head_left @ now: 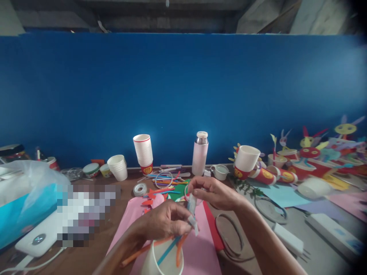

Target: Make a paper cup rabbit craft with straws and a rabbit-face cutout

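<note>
Head: crowded table (100,233), blue partition (172,95)

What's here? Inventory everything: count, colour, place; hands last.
Wall: one, blue, behind
Table: one, brown, beneath
Flask: one, pink, back centre
Cup stacks: two, mostly white, back left
Tape roll: one, pale, left of centre
Pink sheet: one, pink, below hands
Front cup: one, white, near edge
Strips: several, orange and blue, at front cup
Sticks: several, mixed, left of flask
Cup figures: several, mixed, far right
Plug adapter: one, white, right
Blue sheet: one, blue, right
White device: one, white, left
Bag: one, translucent, far left
Pale item: one, whitish, between hands
Left hand: one, bare, item's lower end
Right hand: one, bare, upper end
</note>
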`<state>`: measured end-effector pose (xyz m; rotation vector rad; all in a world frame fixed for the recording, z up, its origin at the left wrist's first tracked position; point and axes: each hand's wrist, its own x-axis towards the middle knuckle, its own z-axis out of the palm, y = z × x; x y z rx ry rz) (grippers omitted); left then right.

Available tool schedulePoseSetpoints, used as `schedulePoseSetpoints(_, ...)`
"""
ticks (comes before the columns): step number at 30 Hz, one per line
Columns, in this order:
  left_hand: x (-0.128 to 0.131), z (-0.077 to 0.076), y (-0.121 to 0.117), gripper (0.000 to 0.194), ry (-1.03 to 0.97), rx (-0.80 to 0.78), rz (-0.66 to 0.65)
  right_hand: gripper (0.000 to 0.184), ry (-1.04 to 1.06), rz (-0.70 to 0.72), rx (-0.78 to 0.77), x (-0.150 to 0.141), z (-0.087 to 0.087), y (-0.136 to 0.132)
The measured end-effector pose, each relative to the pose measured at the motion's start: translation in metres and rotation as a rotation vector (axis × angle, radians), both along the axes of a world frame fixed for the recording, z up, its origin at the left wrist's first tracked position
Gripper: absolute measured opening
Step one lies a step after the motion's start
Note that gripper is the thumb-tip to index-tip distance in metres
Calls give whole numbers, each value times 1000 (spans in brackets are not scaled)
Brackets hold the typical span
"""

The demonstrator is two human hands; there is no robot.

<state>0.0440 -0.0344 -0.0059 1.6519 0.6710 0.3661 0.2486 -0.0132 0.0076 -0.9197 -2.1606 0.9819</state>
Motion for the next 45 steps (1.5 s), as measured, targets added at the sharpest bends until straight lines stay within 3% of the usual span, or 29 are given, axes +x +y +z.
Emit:
schedulePoseSetpoints(4, 0, -3, 0, 21, 14, 31, -5, 22, 66, 28, -99, 2, -1, 0)
schedulePoseSetpoints(10, 4, -11, 1, 21, 66, 46, 2, 37, -187, -123, 12, -1, -6, 1)
schedulePoseSetpoints(12, 5, -12, 1, 22, 59, 23, -7, 35, -184, -145, 26, -2, -7, 1)
schedulePoseSetpoints(17, 3, -8, 1, 21, 6, -14, -25, 19, -45, 12, -25, 0, -4, -1)
schedulePoseSetpoints(23, -1, -3, 0, 18, -1, -15, -5, 24, 102, 113, -77, 2, -2, -1)
schedulePoseSetpoints(32, 4, -4, -1, 22, 30, 20, 0, 35, -137, -143, 40, -6, -9, -2)
schedulePoseSetpoints(34, 5, -3, -2, 21, 18, 25, -3, 34, -95, -144, 14, -6, -10, -1)
schedulePoseSetpoints(41, 0, 3, -3, 18, -8, 42, -14, 34, 208, 89, -191, -6, -9, 0)
schedulePoseSetpoints(45, -4, 7, -1, 15, -44, 43, 12, 34, 294, -4, -229, -15, -10, -2)
